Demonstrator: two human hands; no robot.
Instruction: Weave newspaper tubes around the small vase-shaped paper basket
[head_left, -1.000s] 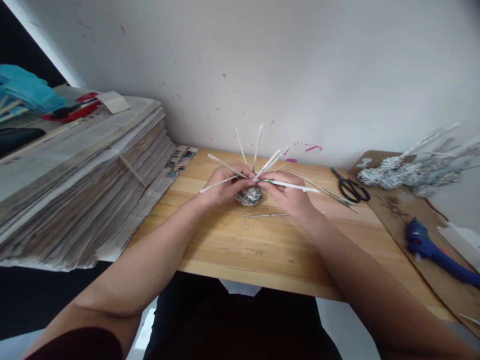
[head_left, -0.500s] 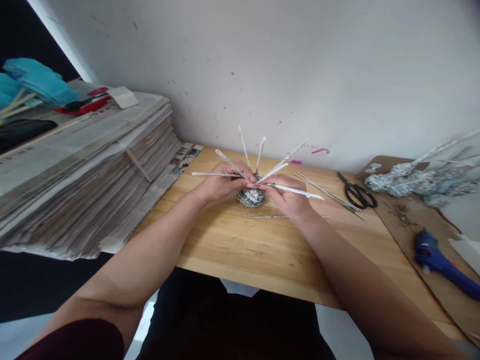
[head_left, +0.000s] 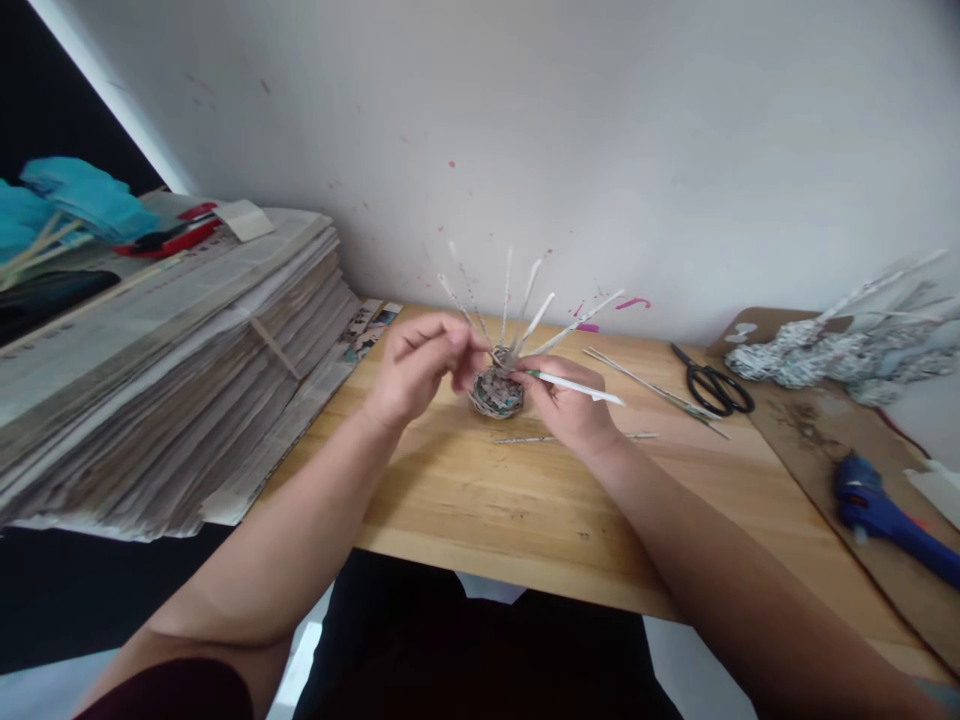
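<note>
A small woven paper basket (head_left: 496, 392) sits on the wooden table (head_left: 525, 500), with several thin rolled paper sticks (head_left: 525, 310) fanning up from it. My left hand (head_left: 416, 365) is raised just left of the basket, fingers curled and pinching one of the upright sticks. My right hand (head_left: 570, 405) rests against the basket's right side and grips a white paper stick (head_left: 581, 385) that points right.
A tall newspaper stack (head_left: 150, 360) fills the left. Black scissors (head_left: 709, 385), loose paper sticks (head_left: 645, 385), a pile of woven paper pieces (head_left: 840, 350) and a blue glue gun (head_left: 885, 515) on a brown board lie at the right. The wall stands close behind.
My left hand has lifted off the basket and pulled the sticks from splayed sideways to more upright. My right hand stays at the basket with its stick.
</note>
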